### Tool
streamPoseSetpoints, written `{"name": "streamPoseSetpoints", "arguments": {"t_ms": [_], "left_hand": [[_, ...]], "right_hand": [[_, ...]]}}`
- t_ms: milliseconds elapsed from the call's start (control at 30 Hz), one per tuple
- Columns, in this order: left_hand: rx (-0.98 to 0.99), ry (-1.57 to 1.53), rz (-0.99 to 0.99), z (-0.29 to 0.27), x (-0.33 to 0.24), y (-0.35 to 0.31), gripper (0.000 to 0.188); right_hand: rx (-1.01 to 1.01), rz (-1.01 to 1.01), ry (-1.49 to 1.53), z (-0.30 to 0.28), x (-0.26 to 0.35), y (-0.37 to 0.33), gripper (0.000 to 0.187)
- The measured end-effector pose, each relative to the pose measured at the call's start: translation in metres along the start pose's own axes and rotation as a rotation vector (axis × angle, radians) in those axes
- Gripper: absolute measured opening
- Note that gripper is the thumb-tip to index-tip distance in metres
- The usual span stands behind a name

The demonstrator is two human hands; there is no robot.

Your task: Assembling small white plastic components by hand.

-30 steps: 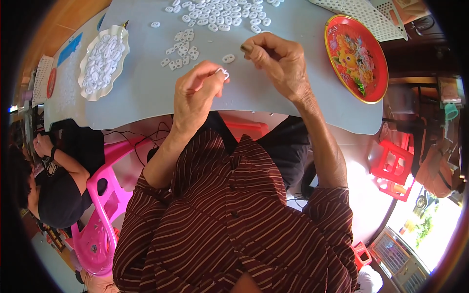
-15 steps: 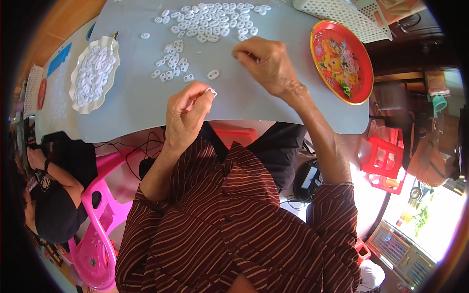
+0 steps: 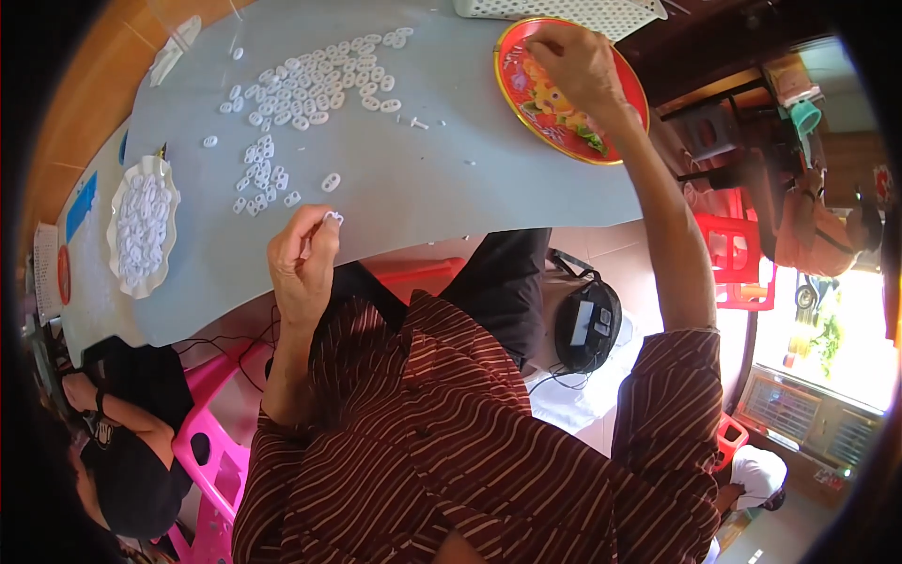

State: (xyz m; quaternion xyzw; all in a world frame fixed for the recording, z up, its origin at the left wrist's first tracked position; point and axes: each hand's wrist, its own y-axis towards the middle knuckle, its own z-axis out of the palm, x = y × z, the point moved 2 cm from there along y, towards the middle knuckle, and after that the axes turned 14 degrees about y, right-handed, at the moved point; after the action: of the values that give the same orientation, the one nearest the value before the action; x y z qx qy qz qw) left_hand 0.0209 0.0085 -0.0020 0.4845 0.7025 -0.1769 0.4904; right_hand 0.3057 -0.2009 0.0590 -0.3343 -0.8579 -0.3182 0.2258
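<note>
My left hand (image 3: pixel 303 258) is closed near the table's front edge. Between its thumb and fingers it pinches a small white plastic piece (image 3: pixel 334 217), of which only the tip shows. A white oval piece with two holes (image 3: pixel 331 181) lies just beyond. My right hand (image 3: pixel 583 70) reaches over a red round tray (image 3: pixel 631 89) with a gold rim and flower print. Its fingers are drawn together, and whatever they hold is hidden. Several squarish white two-hole pieces (image 3: pixel 263 176) lie in a small group, with a larger spread of white oval pieces (image 3: pixel 329 80) behind them.
At the left stands a scalloped white dish (image 3: pixel 162 246) heaped with white pieces. A white perforated basket (image 3: pixel 564 7) sits behind the tray. A tiny white T-shaped part (image 3: pixel 418 123) lies mid-table. A person (image 3: pixel 132 423) sits at the left by a pink chair (image 3: pixel 218 461).
My right hand has moved from above the table, right and away from me, to over the red tray. My left hand keeps its pinch. The whole view has shifted.
</note>
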Motion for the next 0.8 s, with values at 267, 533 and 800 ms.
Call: {"name": "streamPoseSetpoints", "arguments": {"t_ms": [267, 533, 800], "left_hand": [[-0.014, 0.011, 0.017, 0.002, -0.001, -0.001, 0.003], [0.003, 0.023, 0.017, 0.003, -0.002, -0.001, 0.003], [0.006, 0.024, 0.024, 0.003, -0.002, 0.0, 0.004]], "right_hand": [[0.106, -0.068, 0.079, 0.009, -0.028, 0.004, 0.016], [0.244, -0.202, 0.102, 0.011, -0.033, 0.002, 0.012], [0.378, -0.194, -0.162, 0.016, -0.032, 0.015, 0.011]]}}
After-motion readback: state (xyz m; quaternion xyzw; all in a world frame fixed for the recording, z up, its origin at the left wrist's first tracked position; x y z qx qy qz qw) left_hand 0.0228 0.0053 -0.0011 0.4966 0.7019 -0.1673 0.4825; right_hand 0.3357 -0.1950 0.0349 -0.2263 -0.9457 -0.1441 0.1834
